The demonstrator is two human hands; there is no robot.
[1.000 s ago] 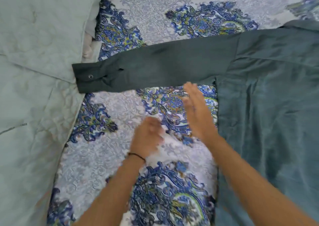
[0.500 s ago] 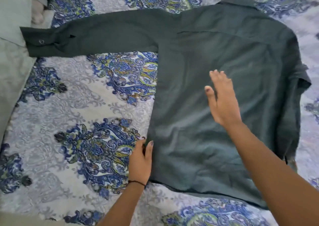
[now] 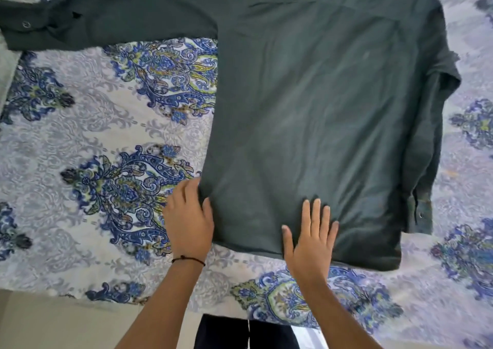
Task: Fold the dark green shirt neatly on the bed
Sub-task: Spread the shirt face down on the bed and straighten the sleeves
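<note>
Grip: L hand pinches shirt edge — R hand flat.

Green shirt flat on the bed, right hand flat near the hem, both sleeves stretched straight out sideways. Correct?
Not both. The head view shows one sleeve of the dark green shirt stretched out; the other sleeve lies folded in along the body's side. The right hand is flat near the hem.
</note>
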